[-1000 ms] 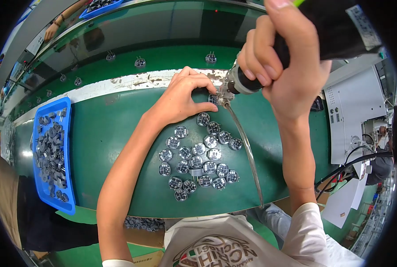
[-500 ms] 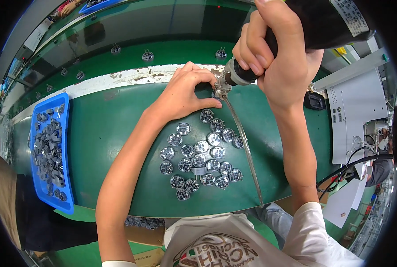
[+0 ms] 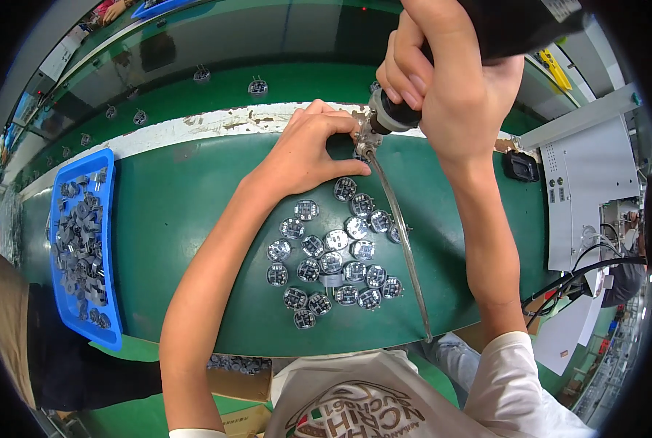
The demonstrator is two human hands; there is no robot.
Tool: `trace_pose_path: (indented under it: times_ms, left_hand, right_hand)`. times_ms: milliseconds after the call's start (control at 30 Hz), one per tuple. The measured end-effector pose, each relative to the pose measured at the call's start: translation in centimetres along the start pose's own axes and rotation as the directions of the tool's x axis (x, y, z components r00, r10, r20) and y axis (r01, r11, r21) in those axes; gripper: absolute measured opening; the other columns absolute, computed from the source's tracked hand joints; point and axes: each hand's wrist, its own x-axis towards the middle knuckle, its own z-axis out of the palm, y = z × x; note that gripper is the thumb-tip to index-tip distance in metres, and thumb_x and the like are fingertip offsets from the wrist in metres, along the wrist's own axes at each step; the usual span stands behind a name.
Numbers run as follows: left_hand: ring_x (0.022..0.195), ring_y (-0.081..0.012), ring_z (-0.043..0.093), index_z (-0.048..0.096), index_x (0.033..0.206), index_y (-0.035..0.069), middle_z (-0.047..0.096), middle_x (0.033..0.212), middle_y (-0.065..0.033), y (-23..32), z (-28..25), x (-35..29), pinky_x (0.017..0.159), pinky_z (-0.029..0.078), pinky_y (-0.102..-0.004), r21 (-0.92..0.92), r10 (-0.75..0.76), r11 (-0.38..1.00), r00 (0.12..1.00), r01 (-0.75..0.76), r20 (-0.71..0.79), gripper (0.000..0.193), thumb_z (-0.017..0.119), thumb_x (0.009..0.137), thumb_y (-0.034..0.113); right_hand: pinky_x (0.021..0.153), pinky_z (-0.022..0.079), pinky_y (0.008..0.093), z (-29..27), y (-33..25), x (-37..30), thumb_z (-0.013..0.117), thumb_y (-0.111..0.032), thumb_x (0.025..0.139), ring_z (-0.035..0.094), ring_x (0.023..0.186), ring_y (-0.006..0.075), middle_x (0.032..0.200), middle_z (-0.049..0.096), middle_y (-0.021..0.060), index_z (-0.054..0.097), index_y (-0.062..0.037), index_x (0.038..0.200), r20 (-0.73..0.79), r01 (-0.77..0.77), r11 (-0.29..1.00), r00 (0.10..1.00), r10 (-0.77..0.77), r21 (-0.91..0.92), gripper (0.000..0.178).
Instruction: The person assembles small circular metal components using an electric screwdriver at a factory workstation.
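My right hand (image 3: 454, 102) is wrapped around a black power screwdriver (image 3: 403, 113), which slants down and left across the bench. From its metal screw-feeding head (image 3: 368, 135) a clear tube (image 3: 401, 223) runs back toward me. Just under the tip, my left hand (image 3: 311, 150) curls thumb and forefinger around a small round circuit-board module (image 3: 360, 155), mostly hidden by the head and fingers. Nearer to me lie several like round modules (image 3: 331, 262), silver-grey with boards facing up, grouped loosely. One module (image 3: 331, 281) in the group lies on its side with two pins showing.
A blue tray (image 3: 111, 241) of grey parts stands at the left of the green bench (image 3: 165, 219). Beyond a worn white rail (image 3: 216, 123), a green conveyor belt (image 3: 173, 98) carries spaced modules. A black dish (image 3: 519, 166) and a grey control box (image 3: 592, 175) are at the right.
The screwdriver and my right hand have shifted slightly left and up. Modules on the conveyor have moved right. My left hand keeps its hold at the tip.
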Motion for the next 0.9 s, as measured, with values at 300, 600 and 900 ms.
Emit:
trace_pose_path:
  times_ms: [300,600,900]
  left_hand:
    - [0.106,-0.0243,0.054,0.077,0.104,0.01,0.067,0.102,-0.0046,-0.2,0.2,0.3,0.102,0.043,-0.0374,-0.012,0.039,0.999,0.999,-0.039,-0.036,0.038,0.09,0.072,0.025]
    - [0.102,-0.0252,0.052,0.06,0.091,0.007,0.064,0.1,-0.003,-0.3,0.0,0.1,0.093,0.046,-0.0376,-0.043,0.049,0.998,0.999,-0.05,-0.018,0.046,0.094,0.066,0.023]
    - [0.094,-0.0263,0.052,0.058,0.083,0.007,0.064,0.091,-0.004,-0.6,0.1,0.2,0.087,0.044,-0.0386,-0.019,0.067,0.997,0.997,-0.068,-0.049,0.048,0.095,0.065,0.033]
  right_hand:
    - [0.038,0.03,0.0245,-0.1,0.0,1.2,0.063,-0.014,0.101,0.038,0.036,0.006,0.05,0.044,-0.0044,0.058,-0.0051,0.082,0.131,-0.04,0.999,0.991,0.037,0.017,0.021]
    - [0.035,0.03,0.0261,0.2,-3.9,-0.5,0.05,-0.026,0.104,0.032,0.033,0.009,0.045,0.035,-0.0029,0.052,-0.004,0.099,-0.1,0.053,0.983,0.992,-0.072,-0.177,0.022]
    - [0.037,0.031,0.0253,1.1,-1.7,-1.1,0.058,-0.017,0.102,0.034,0.034,0.0085,0.047,0.039,-0.001,0.052,-0.0017,0.094,-0.167,-0.041,0.999,0.985,0.038,-0.011,0.018]
